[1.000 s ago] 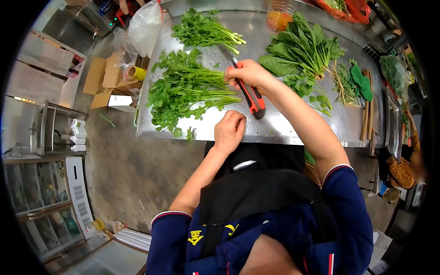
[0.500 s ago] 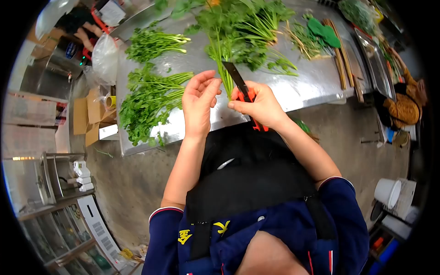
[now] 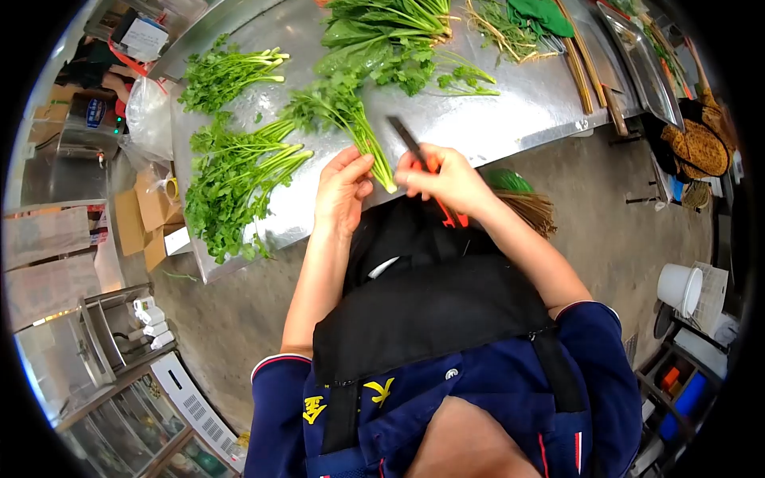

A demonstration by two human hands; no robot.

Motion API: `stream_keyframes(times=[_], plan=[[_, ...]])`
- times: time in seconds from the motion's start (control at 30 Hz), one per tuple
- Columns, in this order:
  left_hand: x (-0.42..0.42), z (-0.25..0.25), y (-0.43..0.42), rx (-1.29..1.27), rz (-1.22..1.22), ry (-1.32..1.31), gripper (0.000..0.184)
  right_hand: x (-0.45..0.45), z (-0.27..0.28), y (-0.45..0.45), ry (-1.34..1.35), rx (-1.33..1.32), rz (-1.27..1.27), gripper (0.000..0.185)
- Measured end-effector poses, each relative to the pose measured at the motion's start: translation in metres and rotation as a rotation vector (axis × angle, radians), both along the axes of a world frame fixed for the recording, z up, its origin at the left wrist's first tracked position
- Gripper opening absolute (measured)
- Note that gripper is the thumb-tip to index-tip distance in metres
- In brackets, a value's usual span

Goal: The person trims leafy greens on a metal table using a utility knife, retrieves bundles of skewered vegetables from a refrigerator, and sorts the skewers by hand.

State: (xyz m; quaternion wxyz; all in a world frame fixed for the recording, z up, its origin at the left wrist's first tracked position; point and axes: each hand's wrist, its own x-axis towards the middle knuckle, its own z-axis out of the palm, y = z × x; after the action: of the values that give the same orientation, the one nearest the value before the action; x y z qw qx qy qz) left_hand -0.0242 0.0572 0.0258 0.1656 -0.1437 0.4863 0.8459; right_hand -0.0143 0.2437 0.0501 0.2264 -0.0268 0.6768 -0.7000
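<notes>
My left hand [image 3: 344, 190] is closed, its thumb and fingertips pinching a bunch of leafy green stalks [image 3: 360, 127] that looks like coriander or Chinese celery. The leafy tops lean away to the upper left over the table, and the pale cut ends point towards me. In my right hand [image 3: 446, 179] is a knife [image 3: 408, 139] with a dark blade and an orange-red handle. Its blade points up and left, just right of the stalks. My right fingertips are close beside the stalk ends; whether they touch cannot be made out.
On the metal table [image 3: 319, 231] lie two piles of similar greens, a larger pile [image 3: 231, 179] and a smaller bunch [image 3: 235, 73]. Broad-leaved greens [image 3: 382, 36] lie at the back, with a green cloth [image 3: 540, 16] farther right. A broom [image 3: 522, 203] shows below the table edge.
My left fingers have closed on the stalks, which have come lower and tilted left. My right thumb has moved off their base. The knife stays in my right hand. The view has shifted.
</notes>
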Motion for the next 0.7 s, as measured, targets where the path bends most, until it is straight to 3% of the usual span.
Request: stream_keyframes(times=[0.1, 0.2, 0.47, 0.6, 0.7], plan=[[0.006, -0.006, 0.002, -0.023, 0.024, -0.013, 0.021, -0.006, -0.014, 0.006, -0.068, 0.027, -0.122, 0.02], [0.013, -0.012, 0.007, -0.056, 0.005, 0.022, 0.022, -0.007, -0.012, -0.001, -0.136, 0.139, 0.012, 0.02], [0.02, 0.005, 0.008, -0.259, 0.201, 0.08, 0.023, -0.018, -0.017, -0.014, -0.156, 0.014, 0.076, 0.017], [0.022, 0.012, 0.004, -0.193, 0.027, 0.076, 0.021, -0.025, -0.023, -0.021, -0.113, 0.024, 0.125, 0.016], [0.02, 0.01, 0.002, -0.176, 0.088, 0.086, 0.015, -0.028, -0.022, -0.026, -0.114, 0.034, 0.112, 0.015]])
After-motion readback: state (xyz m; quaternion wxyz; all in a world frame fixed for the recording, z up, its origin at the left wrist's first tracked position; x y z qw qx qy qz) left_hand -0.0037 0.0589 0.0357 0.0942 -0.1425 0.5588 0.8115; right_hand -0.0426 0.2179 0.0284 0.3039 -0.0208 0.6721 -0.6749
